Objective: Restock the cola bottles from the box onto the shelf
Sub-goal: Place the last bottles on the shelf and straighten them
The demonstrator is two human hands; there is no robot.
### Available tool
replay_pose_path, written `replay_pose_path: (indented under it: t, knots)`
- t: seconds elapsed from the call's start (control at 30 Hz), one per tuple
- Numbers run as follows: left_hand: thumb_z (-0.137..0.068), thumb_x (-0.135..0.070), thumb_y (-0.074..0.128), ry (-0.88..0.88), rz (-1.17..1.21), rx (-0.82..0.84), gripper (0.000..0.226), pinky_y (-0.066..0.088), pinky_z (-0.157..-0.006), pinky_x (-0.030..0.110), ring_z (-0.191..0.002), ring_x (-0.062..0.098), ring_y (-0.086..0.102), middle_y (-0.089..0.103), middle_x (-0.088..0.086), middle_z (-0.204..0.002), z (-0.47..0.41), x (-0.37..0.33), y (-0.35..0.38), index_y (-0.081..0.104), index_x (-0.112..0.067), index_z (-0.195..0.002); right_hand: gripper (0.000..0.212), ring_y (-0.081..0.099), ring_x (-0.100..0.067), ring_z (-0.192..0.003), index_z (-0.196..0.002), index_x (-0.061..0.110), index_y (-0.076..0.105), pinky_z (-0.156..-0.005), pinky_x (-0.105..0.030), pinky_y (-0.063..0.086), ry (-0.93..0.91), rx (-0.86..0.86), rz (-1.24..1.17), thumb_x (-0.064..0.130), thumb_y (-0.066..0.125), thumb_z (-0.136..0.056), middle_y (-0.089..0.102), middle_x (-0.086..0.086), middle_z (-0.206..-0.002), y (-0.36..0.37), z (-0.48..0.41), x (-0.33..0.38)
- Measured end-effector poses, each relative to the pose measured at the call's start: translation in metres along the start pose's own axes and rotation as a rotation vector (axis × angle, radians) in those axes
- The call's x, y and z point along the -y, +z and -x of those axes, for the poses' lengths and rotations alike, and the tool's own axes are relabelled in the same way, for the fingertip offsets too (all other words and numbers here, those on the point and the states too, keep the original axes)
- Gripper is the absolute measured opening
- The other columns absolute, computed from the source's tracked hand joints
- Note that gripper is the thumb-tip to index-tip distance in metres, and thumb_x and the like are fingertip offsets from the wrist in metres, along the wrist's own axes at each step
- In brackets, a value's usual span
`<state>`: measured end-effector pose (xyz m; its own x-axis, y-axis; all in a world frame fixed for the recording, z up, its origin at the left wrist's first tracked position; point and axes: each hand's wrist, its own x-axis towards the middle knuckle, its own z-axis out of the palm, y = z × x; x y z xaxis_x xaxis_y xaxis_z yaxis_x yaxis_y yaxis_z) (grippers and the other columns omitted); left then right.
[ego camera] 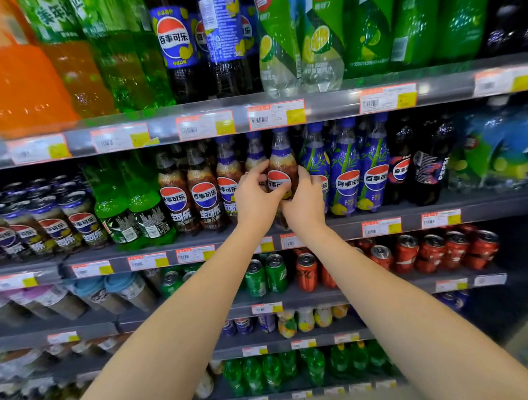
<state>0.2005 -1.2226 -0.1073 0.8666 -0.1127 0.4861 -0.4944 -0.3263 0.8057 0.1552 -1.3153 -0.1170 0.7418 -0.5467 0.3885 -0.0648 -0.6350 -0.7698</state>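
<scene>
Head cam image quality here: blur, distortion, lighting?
Head view: centre sharp, the cola bottle label legible between left hand and right hand; orange bottles at the left edge smeared; shelf rail bows, wide-angle distortion; the green bottles on the bottom shelf dim and soft.

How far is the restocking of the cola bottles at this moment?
Done: a row of cola bottles already stands on the middle shelf. In hand: the left hand and the right hand both grip one more cola bottle at the right end of that row. Left: releasing it; the box is out of view, so the remaining count cannot be told.
</scene>
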Motion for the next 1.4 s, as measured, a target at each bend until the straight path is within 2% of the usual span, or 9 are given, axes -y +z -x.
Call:
replay_pose_path:
  t: [0.2, 0.3, 0.4, 0.53, 0.63, 0.8, 1.07, 1.23, 1.4]
  knots:
    - [-0.085, -0.02, 0.082, 0.087, -0.044, 0.14, 0.069, 0.056, -0.08, 0.017, -0.088, 0.005, 0.067, 0.067, 0.002, -0.113, -0.009, 0.014, -0.01, 0.054, -0.027, -0.147, 0.076, 0.055, -0.032, -0.123, -0.148, 0.011, 0.042, -0.096, -0.047, 0.051, -0.003, -0.034, -0.008, 0.019, 0.078, -0.082, 0.054, -0.013, -0.137, 0.003, -0.005, 0.0]
    - [-0.086, -0.02, 0.082, 0.106, -0.058, 0.153, 0.068, 0.057, -0.081, 0.023, -0.089, 0.007, 0.067, 0.065, 0.001, -0.113, -0.014, 0.013, -0.009, 0.054, -0.027, -0.147, 0.08, 0.06, -0.029, -0.118, -0.146, 0.014, 0.041, -0.091, -0.047, 0.055, -0.003, -0.055, -0.001, 0.024, 0.083, -0.079, 0.061, -0.01, -0.132, 0.005, -0.006, -0.002]
    - [-0.086, -0.021, 0.082, 0.111, -0.069, 0.149, 0.067, 0.053, -0.076, 0.016, -0.088, 0.004, 0.065, 0.063, 0.0, -0.112, -0.015, 0.013, -0.007, 0.053, -0.027, -0.146, 0.078, 0.06, -0.031, -0.117, -0.15, 0.015, 0.037, -0.09, -0.045, 0.054, -0.001, -0.067, 0.018, 0.023, 0.079, -0.085, 0.059, -0.013, -0.133, 0.006, -0.004, -0.002]
    - [-0.083, -0.021, 0.085, 0.126, -0.077, 0.135, 0.062, 0.055, -0.079, 0.02, -0.088, 0.009, 0.067, 0.064, 0.0, -0.103, -0.008, 0.02, -0.003, 0.057, -0.024, -0.139, 0.078, 0.053, -0.033, -0.122, -0.154, 0.016, 0.035, -0.092, -0.042, 0.049, 0.002, -0.083, 0.128, 0.016, 0.074, -0.088, 0.043, -0.014, -0.145, 0.011, 0.003, -0.009]
    - [-0.084, -0.02, 0.085, 0.12, -0.058, 0.11, 0.062, 0.052, -0.08, 0.018, -0.089, 0.009, 0.067, 0.065, -0.001, -0.103, -0.006, 0.022, -0.001, 0.057, -0.023, -0.139, 0.077, 0.052, -0.032, -0.125, -0.153, 0.016, 0.036, -0.095, -0.047, 0.051, 0.006, -0.078, 0.106, 0.014, 0.076, -0.086, 0.046, -0.013, -0.144, 0.011, 0.004, -0.013]
    - [-0.085, -0.021, 0.084, 0.129, -0.103, 0.108, 0.063, 0.058, -0.086, 0.031, -0.09, 0.011, 0.066, 0.064, -0.001, -0.104, -0.007, 0.018, 0.005, 0.056, -0.024, -0.141, 0.069, 0.05, -0.034, -0.126, -0.145, 0.011, 0.042, -0.095, -0.046, 0.05, 0.013, -0.1, 0.163, 0.014, 0.076, -0.086, 0.054, -0.014, -0.137, 0.011, 0.007, -0.012]
    - [-0.087, -0.019, 0.08, 0.124, -0.146, 0.078, 0.061, 0.058, -0.09, 0.041, -0.097, 0.017, 0.066, 0.065, 0.002, -0.11, -0.008, 0.017, 0.012, 0.054, -0.025, -0.143, 0.045, 0.057, -0.037, -0.11, -0.126, 0.005, 0.053, -0.085, -0.046, 0.05, -0.004, -0.132, 0.182, 0.002, 0.07, -0.084, 0.057, -0.016, -0.12, 0.019, 0.004, -0.016]
    - [-0.09, -0.018, 0.077, 0.114, -0.179, 0.051, 0.06, 0.057, -0.092, 0.04, -0.103, 0.02, 0.065, 0.065, 0.007, -0.118, -0.006, 0.013, 0.017, 0.054, -0.024, -0.144, 0.041, 0.059, -0.035, -0.108, -0.128, 0.006, 0.057, -0.083, -0.045, 0.051, 0.008, -0.15, 0.199, 0.006, 0.066, -0.088, 0.056, -0.015, -0.124, 0.024, 0.003, -0.018]
    - [-0.095, -0.021, 0.072, 0.087, -0.228, 0.056, 0.059, 0.056, -0.084, 0.037, -0.09, 0.014, 0.064, 0.069, -0.006, -0.088, -0.005, 0.01, 0.019, 0.05, -0.024, -0.149, 0.038, 0.059, -0.033, -0.109, -0.126, 0.004, 0.059, -0.078, -0.041, 0.048, -0.003, -0.174, 0.226, 0.007, 0.065, -0.089, 0.059, -0.015, -0.119, 0.026, 0.0, -0.016]
